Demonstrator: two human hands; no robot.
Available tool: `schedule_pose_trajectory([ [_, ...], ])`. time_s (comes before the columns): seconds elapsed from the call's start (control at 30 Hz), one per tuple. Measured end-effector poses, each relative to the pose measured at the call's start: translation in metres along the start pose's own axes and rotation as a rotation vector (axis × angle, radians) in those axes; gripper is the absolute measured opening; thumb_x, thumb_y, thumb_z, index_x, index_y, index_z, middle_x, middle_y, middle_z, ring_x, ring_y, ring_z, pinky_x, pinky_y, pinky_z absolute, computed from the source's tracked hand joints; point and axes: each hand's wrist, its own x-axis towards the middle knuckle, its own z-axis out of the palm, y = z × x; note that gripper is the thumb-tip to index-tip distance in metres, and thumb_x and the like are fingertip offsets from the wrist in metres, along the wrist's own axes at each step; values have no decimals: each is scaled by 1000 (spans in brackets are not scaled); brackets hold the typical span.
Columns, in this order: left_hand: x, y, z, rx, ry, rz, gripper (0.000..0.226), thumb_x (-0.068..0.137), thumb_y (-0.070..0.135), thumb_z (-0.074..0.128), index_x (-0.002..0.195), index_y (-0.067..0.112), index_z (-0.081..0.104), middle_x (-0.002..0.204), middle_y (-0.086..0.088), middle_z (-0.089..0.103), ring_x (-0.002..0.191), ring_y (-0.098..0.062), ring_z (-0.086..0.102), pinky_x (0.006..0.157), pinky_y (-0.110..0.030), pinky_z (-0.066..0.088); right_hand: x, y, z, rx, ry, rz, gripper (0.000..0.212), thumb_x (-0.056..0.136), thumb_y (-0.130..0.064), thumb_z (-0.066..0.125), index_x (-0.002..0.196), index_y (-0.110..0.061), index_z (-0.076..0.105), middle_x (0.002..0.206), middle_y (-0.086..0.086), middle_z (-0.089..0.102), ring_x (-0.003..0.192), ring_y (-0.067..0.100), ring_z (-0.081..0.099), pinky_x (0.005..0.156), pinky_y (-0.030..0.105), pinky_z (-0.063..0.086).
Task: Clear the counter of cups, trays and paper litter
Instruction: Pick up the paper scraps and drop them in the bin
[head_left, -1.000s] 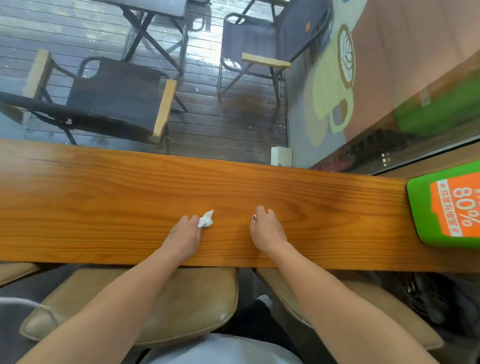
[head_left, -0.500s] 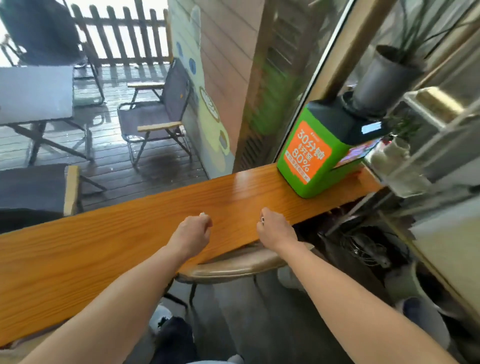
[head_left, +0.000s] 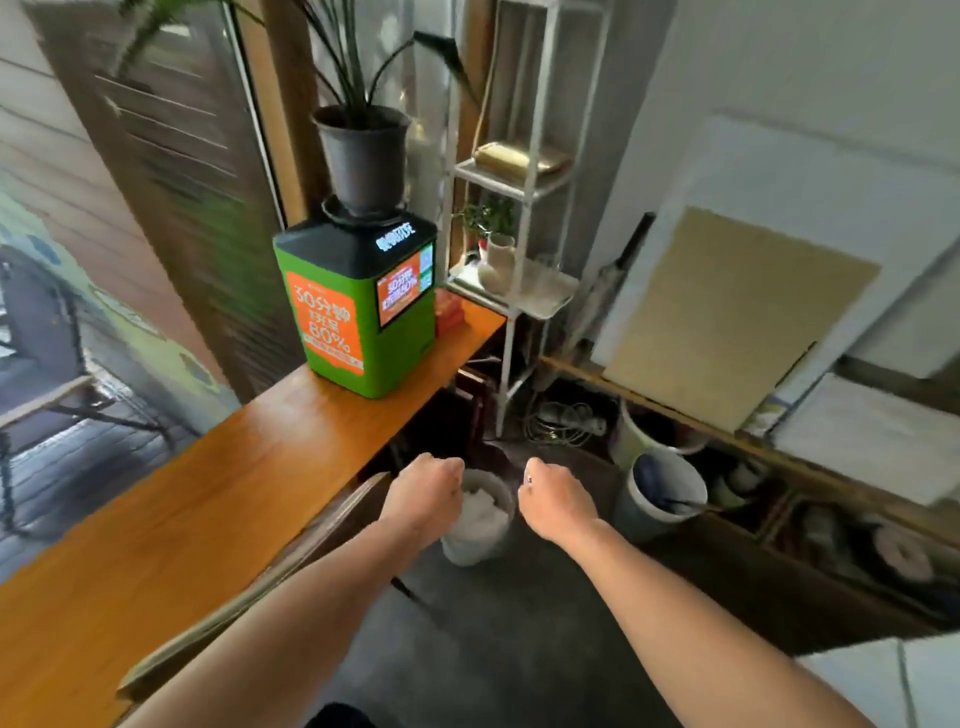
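Your left hand (head_left: 428, 493) fisted just above bin (head_left: 467, 552), palm hidden: cannot tell if it holds paper. Right hand (head_left: 553, 500) fisted right of bin, seemingly empty. Crumpled paper litter (head_left: 485, 512) inside bin. Paper is light, soft, crushable: pinch anywhere; may drift when dropped.

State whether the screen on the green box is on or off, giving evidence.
On. The screen on the green box glows, showing an orange advert with white characters.
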Motion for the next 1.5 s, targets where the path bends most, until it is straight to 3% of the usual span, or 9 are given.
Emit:
schedule_pose_trajectory([
  [0.2,41,21,23,-97,-114,14,23,78,-1,48,61,13,43,69,-3,50,68,-18,47,54,-29,35,13,28,4,33,5,83,19,96,-25,42,104,-15,56,116,12,65,102,34,63,70,34,41],
  [0.33,80,7,34,-93,-151,35,34,83,-1,49,59,22,44,86,2,42,69,-13,47,51,-18,29,40,28,9,20,-25,92,17,97,-28,45,102,-16,56,113,11,66,100,34,63,69,34,42],
  [0.6,168,-37,33,11,-280,52,26,83,6,47,67,23,35,75,0,50,64,-22,48,48,-32,28,130,4,4,7,-73,159,17,100,-28,45,105,-15,54,114,12,65,100,34,63,68,35,41],
  [0.83,222,-70,55,79,-359,0,21,82,19,50,67,26,36,75,6,44,69,-24,48,52,-33,32,180,-5,25,122,-157,256,16,97,-30,50,103,-16,53,111,15,65,100,38,63,69,34,41],
  [0.93,231,-78,80,43,-403,-83,14,80,19,51,80,28,41,84,4,41,73,-26,49,55,-32,35,198,-3,44,237,-208,299,13,91,-26,57,91,-19,47,103,14,65,93,38,63,65,35,41],
  [1.1,245,-92,125,49,-460,-170,26,78,17,61,100,30,52,101,3,46,87,-28,59,66,-35,51,233,7,86,305,-242,267,38,85,-20,66,121,-18,58,118,14,66,107,38,62,79,40,51],
  [1.23,260,-108,161,55,-471,-222,38,77,11,64,109,28,55,109,-1,52,92,-28,59,75,-41,56,263,22,126,324,-224,236,41,82,-19,69,121,-22,59,120,10,64,111,34,59,78,39,52],
  [1.4,283,-133,214,49,-483,-287,38,73,8,68,105,28,57,114,-3,55,94,-30,60,79,-45,57,296,43,186,358,-220,188,34,76,-19,74,105,-22,58,103,2,57,92,28,58,67,28,35],
  [1.5,295,-149,253,49,-472,-302,37,76,11,69,106,28,56,114,-3,54,94,-29,60,79,-45,58,314,57,228,384,-213,187,34,76,-24,76,102,-23,56,96,-4,41,81,20,45,62,26,32],
])
